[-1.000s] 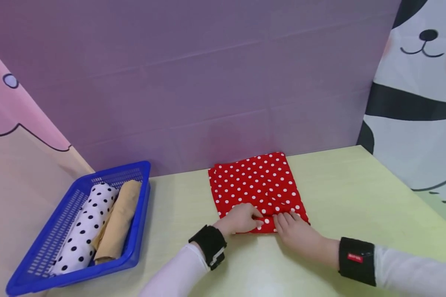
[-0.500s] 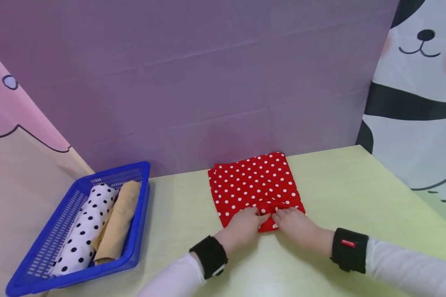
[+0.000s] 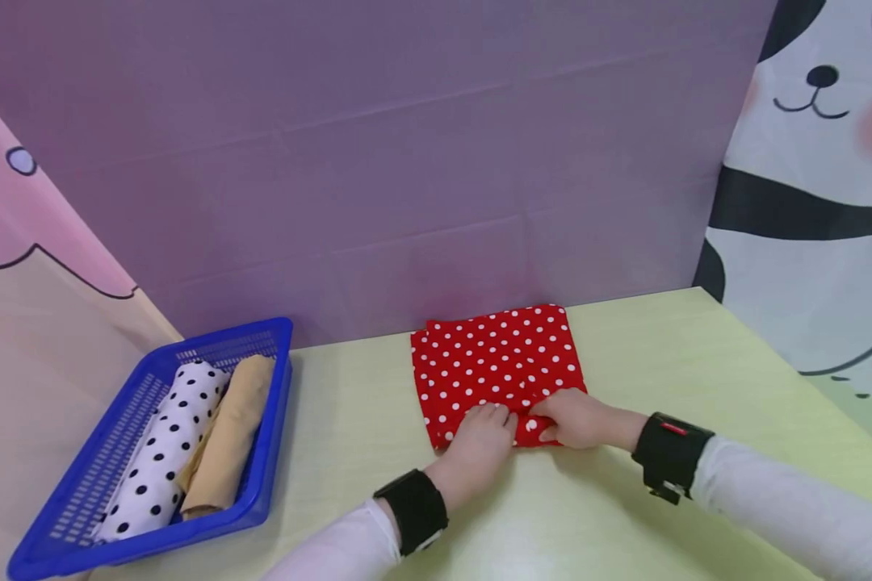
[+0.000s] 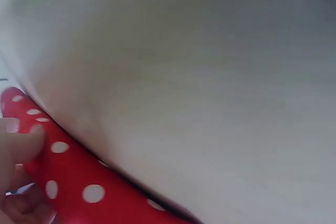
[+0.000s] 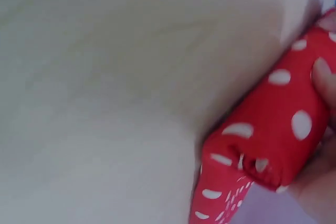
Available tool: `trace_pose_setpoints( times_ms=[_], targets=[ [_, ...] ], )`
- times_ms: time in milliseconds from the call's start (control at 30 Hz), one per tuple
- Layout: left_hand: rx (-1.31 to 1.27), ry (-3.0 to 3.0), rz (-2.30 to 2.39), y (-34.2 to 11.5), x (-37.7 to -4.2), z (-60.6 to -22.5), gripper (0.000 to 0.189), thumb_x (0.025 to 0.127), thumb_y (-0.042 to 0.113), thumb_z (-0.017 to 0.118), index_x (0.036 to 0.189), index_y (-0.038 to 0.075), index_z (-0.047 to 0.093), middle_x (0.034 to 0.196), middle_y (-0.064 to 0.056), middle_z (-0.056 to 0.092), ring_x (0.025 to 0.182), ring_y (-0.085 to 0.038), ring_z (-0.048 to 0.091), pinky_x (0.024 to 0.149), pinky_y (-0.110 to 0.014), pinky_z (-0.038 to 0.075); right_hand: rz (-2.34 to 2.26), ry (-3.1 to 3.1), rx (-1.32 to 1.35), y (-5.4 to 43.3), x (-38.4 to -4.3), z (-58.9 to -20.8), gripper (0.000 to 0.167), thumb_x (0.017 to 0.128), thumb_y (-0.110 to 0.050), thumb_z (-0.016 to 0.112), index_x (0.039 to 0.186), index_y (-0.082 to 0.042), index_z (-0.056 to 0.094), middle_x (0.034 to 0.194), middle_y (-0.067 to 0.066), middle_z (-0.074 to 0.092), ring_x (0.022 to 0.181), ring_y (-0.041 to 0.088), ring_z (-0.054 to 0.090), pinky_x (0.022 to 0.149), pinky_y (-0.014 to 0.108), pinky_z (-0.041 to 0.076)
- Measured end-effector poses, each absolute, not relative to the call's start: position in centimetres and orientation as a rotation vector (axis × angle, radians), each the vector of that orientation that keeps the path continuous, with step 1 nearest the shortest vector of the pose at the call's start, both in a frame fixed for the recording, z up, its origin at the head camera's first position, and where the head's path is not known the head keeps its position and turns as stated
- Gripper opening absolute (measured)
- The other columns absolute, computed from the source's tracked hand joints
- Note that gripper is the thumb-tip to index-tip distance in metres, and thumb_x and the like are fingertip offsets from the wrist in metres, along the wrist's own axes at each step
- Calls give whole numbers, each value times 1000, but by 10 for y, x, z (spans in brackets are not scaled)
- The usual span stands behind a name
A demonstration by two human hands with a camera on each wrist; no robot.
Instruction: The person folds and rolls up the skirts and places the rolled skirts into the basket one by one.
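A red cloth with white dots [image 3: 490, 359] lies on the table, its near edge turned into a thick roll. My left hand [image 3: 477, 444] grips the left part of this roll, fingers over the top. In the left wrist view, the thumb [image 4: 26, 145] presses on the dotted cloth. On the right part, my right hand [image 3: 576, 417] holds the roll between thumb and fingers. The right wrist view shows the spiral end of the rolled cloth [image 5: 278, 124] beside that hand's thumb [image 5: 324, 80]. The roll's underside is hidden.
At the left stands a blue plastic basket [image 3: 279, 403]. It holds a rolled white cloth with black dots [image 3: 163, 452] and a rolled tan cloth [image 3: 232, 436]. A purple curtain [image 3: 407, 161] hangs behind the pale yellow table [image 3: 661, 355].
The cloth's near edge has been rolled a little farther away from me, so the flat part is shorter. My right hand has moved slightly forward and turned, its thumb now at the near side.
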State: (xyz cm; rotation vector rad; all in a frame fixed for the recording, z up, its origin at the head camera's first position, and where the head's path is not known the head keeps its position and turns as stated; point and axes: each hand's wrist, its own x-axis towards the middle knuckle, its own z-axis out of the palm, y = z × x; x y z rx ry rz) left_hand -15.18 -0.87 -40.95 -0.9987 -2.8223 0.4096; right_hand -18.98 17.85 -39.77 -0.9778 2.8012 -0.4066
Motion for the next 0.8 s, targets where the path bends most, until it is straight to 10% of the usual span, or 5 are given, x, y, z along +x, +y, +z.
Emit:
trace_pose_setpoints(
  times_ms=[300, 800],
  targets=[
    [-877, -2994, -202, -11, -170, -410, 37, 82, 36, 72, 112, 15, 68, 86, 4, 66, 78, -8, 60, 75, -18, 50, -557, 2598, -762, 184, -202, -396, 36, 81, -23, 73, 113, -7, 66, 95, -2, 62, 90, 13, 53, 81, 35, 50],
    [-673, -3205, -619, -5, -193, -407, 32, 86, 27, 69, 114, 13, 69, 91, 2, 68, 77, -10, 55, 70, -18, 49, 193, 3030, -1132, 176, -162, -416, 68, 72, -23, 81, 129, 1, 53, 111, 16, 58, 103, 31, 55, 83, 45, 53]
  ],
)
